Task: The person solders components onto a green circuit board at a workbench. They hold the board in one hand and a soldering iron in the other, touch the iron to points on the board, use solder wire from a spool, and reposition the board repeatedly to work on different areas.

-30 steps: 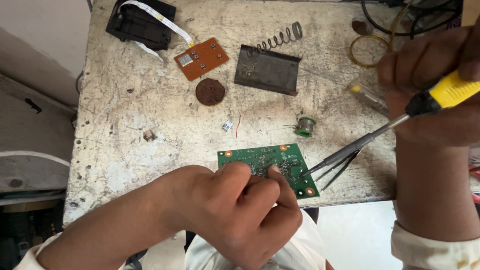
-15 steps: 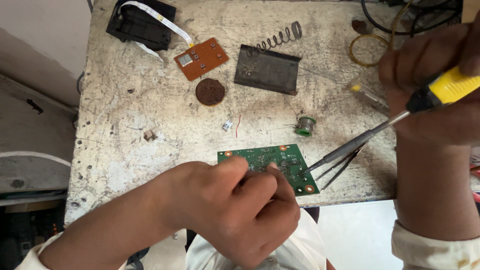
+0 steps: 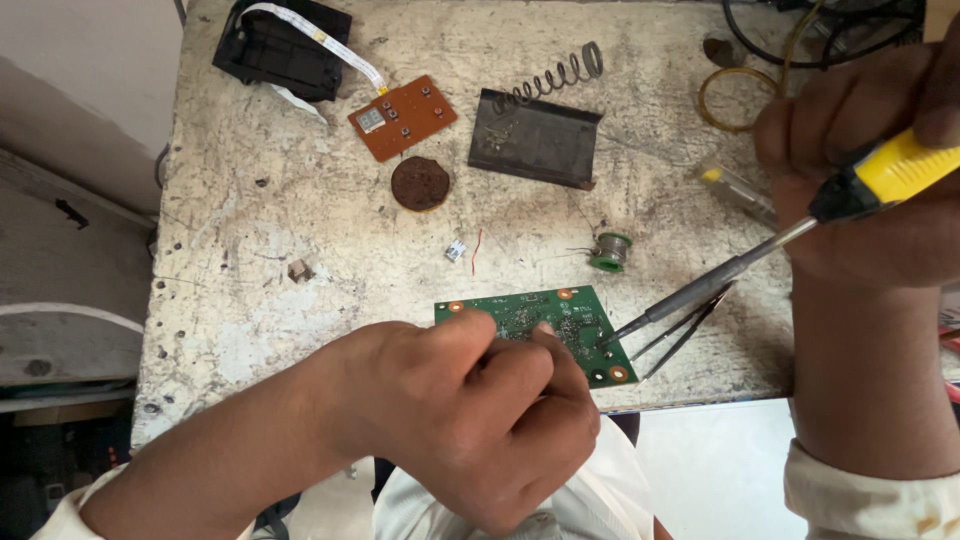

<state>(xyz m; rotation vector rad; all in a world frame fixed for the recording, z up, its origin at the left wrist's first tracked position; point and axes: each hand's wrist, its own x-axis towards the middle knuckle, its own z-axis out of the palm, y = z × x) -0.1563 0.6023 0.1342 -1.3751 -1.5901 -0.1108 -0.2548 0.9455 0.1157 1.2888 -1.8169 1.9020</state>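
The green circuit board [image 3: 560, 325] lies flat at the near edge of the worn bench [image 3: 250, 250], close under the person so both hands can work on it. The left hand [image 3: 470, 410] rests curled over the board's near left part, fingers bent tight and thumb pressed against them; it seems to pin the board down, though whether it pinches something small I cannot tell. The right hand [image 3: 870, 170] is closed around the yellow handle of a soldering iron [image 3: 720, 275], held slanted so the tip comes down onto the board's right portion, the hand itself well off to the board's right and farther back. Just right of the board lie thin dark tweezers [image 3: 685, 335]. Beyond the board sit a small solder spool [image 3: 610, 250], a round brown disc [image 3: 420, 183], an orange display board [image 3: 402, 117], a dark metal plate [image 3: 535, 140] with a spring [image 3: 560, 75]
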